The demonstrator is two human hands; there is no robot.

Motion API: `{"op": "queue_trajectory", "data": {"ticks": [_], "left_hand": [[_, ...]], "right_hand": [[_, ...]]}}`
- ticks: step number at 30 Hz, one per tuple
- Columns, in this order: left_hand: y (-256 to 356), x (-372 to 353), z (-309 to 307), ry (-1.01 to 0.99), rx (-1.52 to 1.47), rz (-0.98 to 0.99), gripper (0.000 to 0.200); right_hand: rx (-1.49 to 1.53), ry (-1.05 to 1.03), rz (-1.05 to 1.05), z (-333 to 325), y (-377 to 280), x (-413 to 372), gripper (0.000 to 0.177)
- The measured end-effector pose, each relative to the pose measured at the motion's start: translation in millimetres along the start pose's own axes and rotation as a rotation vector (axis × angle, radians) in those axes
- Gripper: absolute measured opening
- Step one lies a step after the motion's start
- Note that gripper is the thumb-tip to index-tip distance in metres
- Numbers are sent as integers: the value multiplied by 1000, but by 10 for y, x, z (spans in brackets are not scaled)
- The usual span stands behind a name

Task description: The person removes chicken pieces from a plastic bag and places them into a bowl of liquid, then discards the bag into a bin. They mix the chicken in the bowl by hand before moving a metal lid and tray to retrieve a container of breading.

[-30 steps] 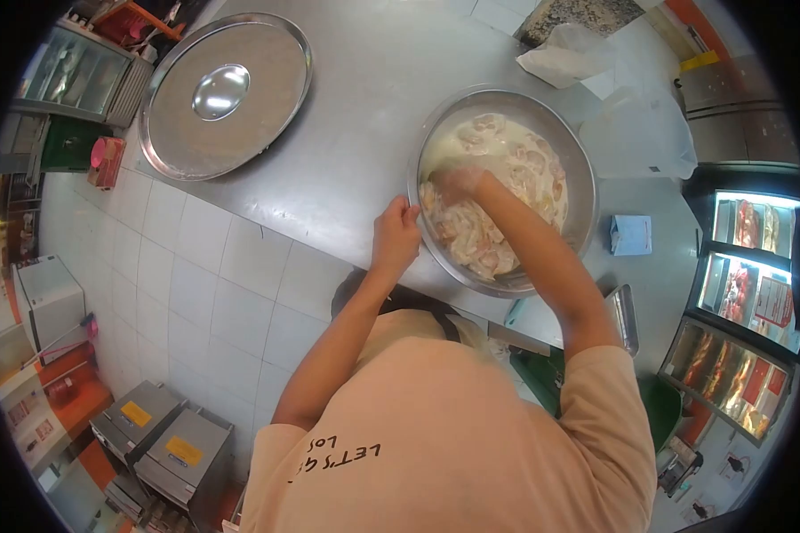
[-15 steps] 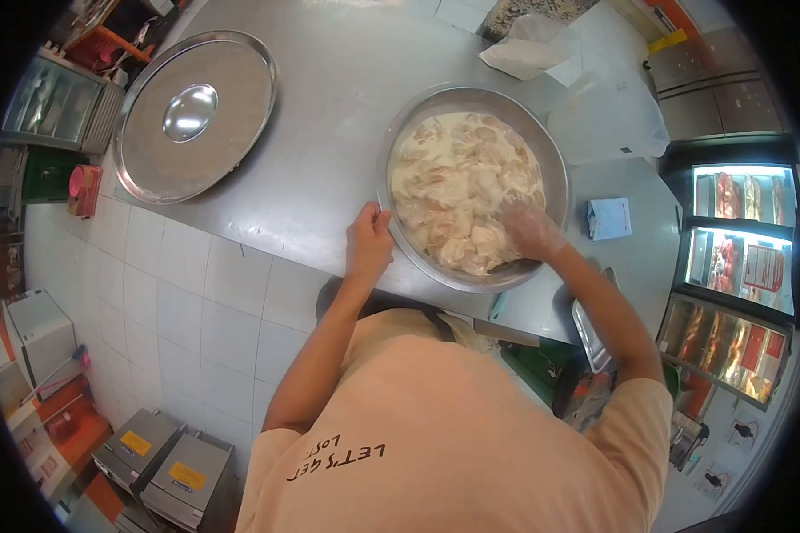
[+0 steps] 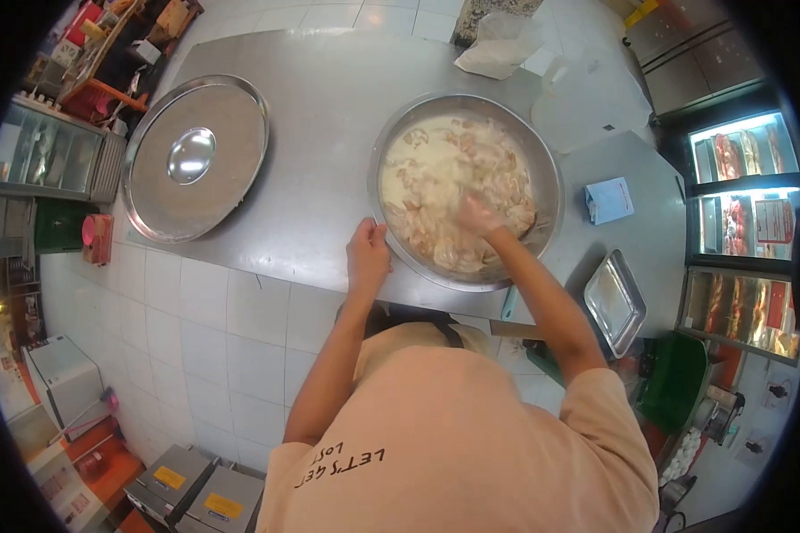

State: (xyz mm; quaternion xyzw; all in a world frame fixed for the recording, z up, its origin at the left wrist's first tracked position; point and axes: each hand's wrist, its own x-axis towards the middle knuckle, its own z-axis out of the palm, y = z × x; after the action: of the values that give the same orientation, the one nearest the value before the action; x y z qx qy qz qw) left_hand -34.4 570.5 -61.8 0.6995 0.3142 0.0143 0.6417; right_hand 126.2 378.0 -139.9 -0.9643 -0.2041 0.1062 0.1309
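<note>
Gripping bowl (image 3: 460,99), left hand (image 3: 367,254) — right hand (image 3: 476,214) in meat (image 3: 431,229).

Your shirt (image 3: 453,444) carries the only legible print, lower centre of the frame: "LET'S GE" with "LOS", seen inverted, remaining letters unclear. Yellow labels (image 3: 225,506) on the grey boxes (image 3: 182,484), lower left, and display-case signs (image 3: 773,218), right edge, cannot be read

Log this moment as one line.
left hand: grips metal bowl rim | right hand: in meat mix, blurred | nearby: round lid, small tray, blue packet
</note>
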Motion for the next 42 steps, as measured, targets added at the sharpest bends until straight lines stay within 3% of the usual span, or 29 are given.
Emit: {"op": "queue_trajectory", "data": {"ticks": [2, 4, 6, 8, 9, 11, 12, 17, 18, 20, 21, 23, 24, 26, 27, 29, 33, 35, 39, 41, 42], "left_hand": [[16, -17, -33, -24, -13, -2, 26], [29, -32, -34, -37, -38, -14, 27], [36, -68, -43, -22, 61, 63, 28], [47, -146, -28, -37, 59, 33, 28], [54, -175, -18, -54, 59, 12, 28], [54, -235, 10, -74, 15, -75, 26], [49, -254, 24, -97, -35, -151, 26], [55, -198, 60, -111, -88, -133, 26], [49, -207, 45, -113, -73, -126, 26], [23, -204, 34, -110, -41, -106, 28], [25, -193, 42, -110, -15, -90, 31], [30, -197, 39, -108, -26, -81, 31], [21, -204, 35, -108, -27, -81, 31], [27, -216, 34, -107, -29, -78, 31], [32, -219, 32, -100, -26, -73, 32], [31, -227, 29, -101, -20, -81, 32], [-16, -208, 33, -105, -16, -63, 33], [27, -219, 45, -97, -5, -76, 33], [60, -212, 17, -103, 16, -99, 34], [38, -220, 13, -102, 15, -76, 33], [25, -217, 19, -91, 4, -58, 31]], "right_hand": [[-143, -424, -267, -667, -160, -274, 28], [101, -380, -216, -1067, -106, -308, 31], [420, -596, -265, -1255, 189, 87, 40], [273, -362, -232, -1421, 371, 354, 58], [277, -370, -235, -1363, 429, 483, 58], [195, -187, 27, -1086, 557, 683, 42], [200, -192, 30, -928, 606, 778, 42], [-918, -256, -914, -189, 773, 1139, 20], [-911, -255, -911, -124, 718, 1133, 20], [-1012, -439, -1065, -79, 500, 1205, 23], [-1020, -434, -1064, -261, 299, 1117, 23], [-131, -793, -452, -770, -130, 628, 28], [-137, -796, -449, -746, -135, 455, 28], [256, -631, -129, -658, -122, 90, 36], [254, -637, -124, -659, -154, -182, 36], [-150, -288, -427, -709, -218, -664, 60], [-271, -520, -513, -454, 5, -776, 50], [-724, -216, -726, 231, 379, -624, 41], [-398, -167, -563, -239, 11, -169, 53], [-250, -273, -209, -488, -252, 1, 55], [-254, -262, -206, -484, -300, -9, 55]]}}
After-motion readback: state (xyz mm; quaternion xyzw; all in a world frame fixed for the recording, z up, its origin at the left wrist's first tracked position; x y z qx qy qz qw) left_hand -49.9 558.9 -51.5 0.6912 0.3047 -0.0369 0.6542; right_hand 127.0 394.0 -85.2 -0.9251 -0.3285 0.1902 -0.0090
